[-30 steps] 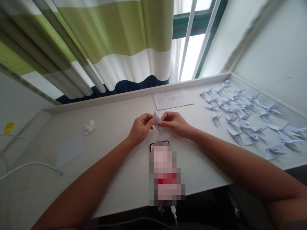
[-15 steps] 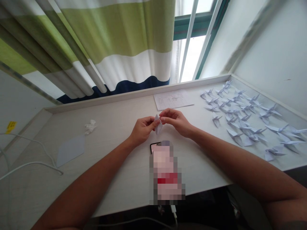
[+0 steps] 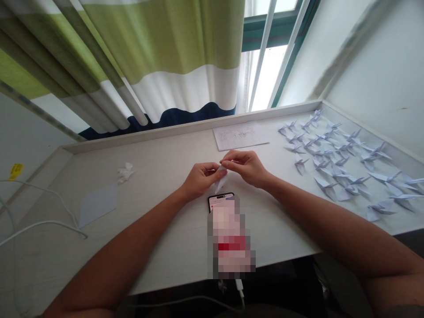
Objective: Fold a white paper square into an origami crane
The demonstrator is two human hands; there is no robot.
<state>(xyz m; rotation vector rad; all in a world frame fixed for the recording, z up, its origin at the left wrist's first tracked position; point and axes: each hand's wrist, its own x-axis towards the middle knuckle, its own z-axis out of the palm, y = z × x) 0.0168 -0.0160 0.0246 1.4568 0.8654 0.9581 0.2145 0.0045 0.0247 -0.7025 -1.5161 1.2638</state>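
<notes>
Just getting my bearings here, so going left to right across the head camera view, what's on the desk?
white cable, pale blue paper sheet, crumpled white tissue, left hand, folded paper, right hand, paper cranes

Bright daylight, entering from the window at top centre, its panes blown out to white and the striped curtain glowing from behind. Desk top evenly lit, with only faint, soft shadows under the paper cranes and the folded paper, which shows slight softness. Wide-angle distortion bends the frame edges, the wall trim is smeared at upper right, and a pixelated patch obscures the lower centre.
</notes>
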